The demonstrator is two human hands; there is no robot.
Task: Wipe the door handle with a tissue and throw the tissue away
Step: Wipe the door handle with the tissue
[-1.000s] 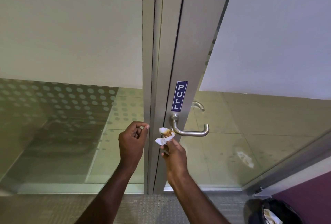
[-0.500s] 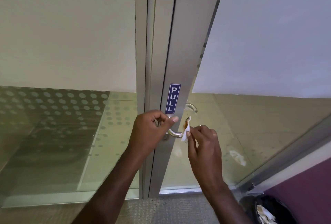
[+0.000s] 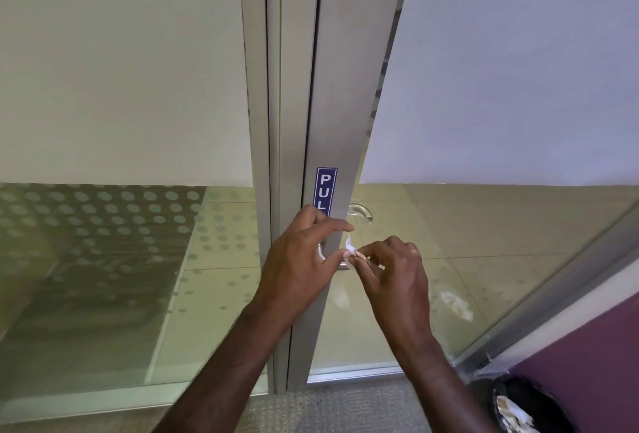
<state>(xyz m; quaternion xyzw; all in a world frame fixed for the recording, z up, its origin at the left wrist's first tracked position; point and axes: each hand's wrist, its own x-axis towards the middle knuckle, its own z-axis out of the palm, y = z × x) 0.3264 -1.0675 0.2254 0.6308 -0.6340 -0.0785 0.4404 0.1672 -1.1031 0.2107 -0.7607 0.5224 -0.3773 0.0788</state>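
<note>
With the left hand loosely curled at the brushed-metal lever door handle and the right hand pinching the small crumpled white tissue against it, that scrap could slip free and miss the black bin at five o'clock.
</note>
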